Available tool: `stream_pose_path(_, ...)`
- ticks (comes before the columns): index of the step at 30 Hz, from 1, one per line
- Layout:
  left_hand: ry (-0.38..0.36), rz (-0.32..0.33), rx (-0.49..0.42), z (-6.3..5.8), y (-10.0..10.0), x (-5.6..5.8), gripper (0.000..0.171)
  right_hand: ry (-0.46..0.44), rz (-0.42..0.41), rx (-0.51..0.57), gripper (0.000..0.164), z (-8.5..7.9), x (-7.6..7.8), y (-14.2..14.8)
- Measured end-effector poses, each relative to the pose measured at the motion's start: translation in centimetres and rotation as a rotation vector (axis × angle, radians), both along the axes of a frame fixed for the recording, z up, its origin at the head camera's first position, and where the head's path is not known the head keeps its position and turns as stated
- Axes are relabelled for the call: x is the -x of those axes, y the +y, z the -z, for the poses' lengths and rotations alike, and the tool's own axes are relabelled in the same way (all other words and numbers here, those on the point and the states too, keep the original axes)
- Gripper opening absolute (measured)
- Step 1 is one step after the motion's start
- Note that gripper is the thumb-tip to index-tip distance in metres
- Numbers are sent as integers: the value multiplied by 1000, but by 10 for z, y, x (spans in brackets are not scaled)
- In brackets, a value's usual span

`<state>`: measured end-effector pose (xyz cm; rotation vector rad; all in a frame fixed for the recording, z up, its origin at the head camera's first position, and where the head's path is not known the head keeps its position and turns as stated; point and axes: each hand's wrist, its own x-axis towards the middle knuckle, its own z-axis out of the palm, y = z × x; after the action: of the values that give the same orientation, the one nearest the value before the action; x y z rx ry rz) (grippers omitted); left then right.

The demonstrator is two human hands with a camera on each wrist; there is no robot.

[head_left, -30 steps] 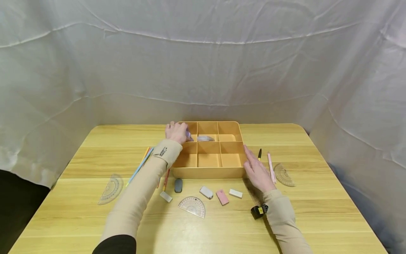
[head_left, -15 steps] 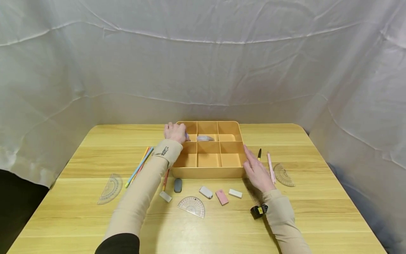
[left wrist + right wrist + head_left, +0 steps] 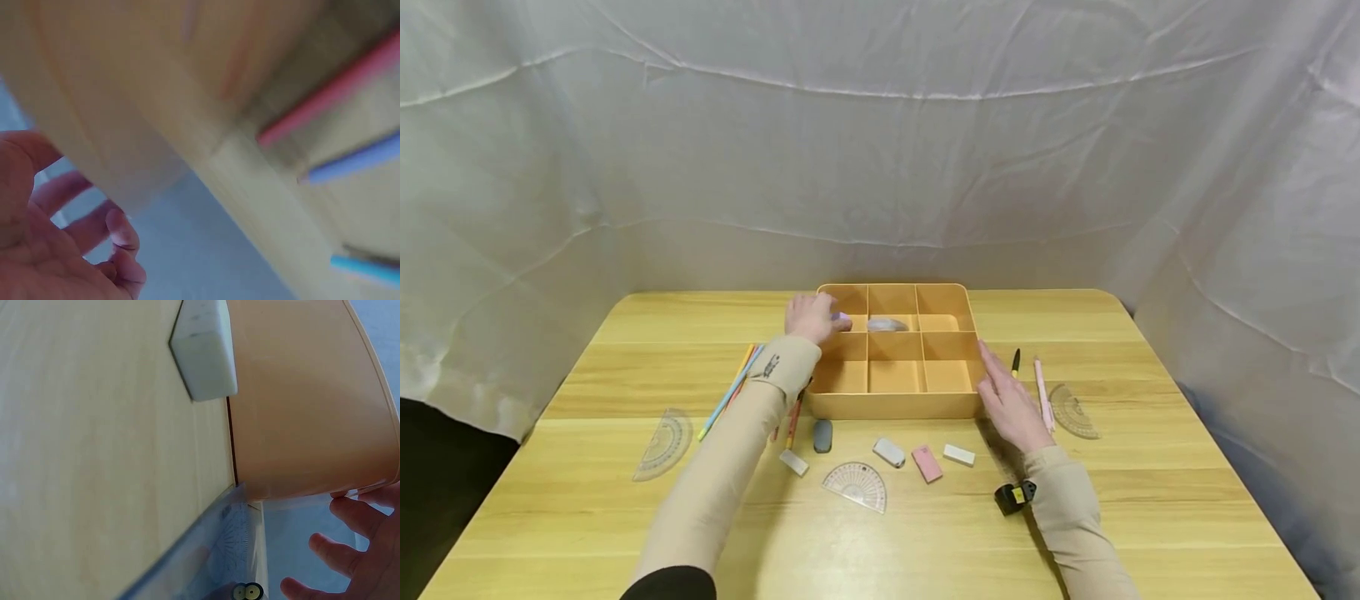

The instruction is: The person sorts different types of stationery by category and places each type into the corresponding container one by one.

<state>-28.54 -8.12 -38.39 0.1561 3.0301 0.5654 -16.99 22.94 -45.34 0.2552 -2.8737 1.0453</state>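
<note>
My left hand (image 3: 807,318) reaches over the left rim of an orange divided box (image 3: 895,407), into its back left compartment. Beside its thumb shows a small purple thing (image 3: 840,317), mostly covered, so I cannot tell whether the fingers pinch it. In the left wrist view, loosely bent fingers (image 3: 124,231) lie along the box wall; their grip is out of sight. A translucent greyish thing (image 3: 887,325) sits in the back middle compartment. My right hand (image 3: 1013,410) rests its outstretched fingers against the box's right side.
Erasers in white (image 3: 958,454) and pink (image 3: 927,464), plus a clear protractor (image 3: 856,486), lie before the box. Colored pencils (image 3: 730,396) and another protractor (image 3: 664,446) are left. A black tape measure (image 3: 1011,498), pink pen (image 3: 1042,393) and third protractor (image 3: 1073,412) are right.
My left hand has shifted slightly left and toward me, its wrist lower. The purple thing, upright earlier, now looks flatter beside the thumb. My right hand stays against the box.
</note>
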Motion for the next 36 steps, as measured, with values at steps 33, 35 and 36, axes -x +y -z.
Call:
stream_pose_path(33, 132, 97, -569, 51, -5, -115, 79, 13, -12, 22, 59, 0, -7, 16)
stream_pose_path(35, 124, 110, -567, 54, -4, -115, 85, 12, -11, 23, 59, 0, -8, 17)
stream_pose_path(36, 123, 114, -563, 54, -3, -115, 86, 11, -10, 23, 59, 0, -8, 18)
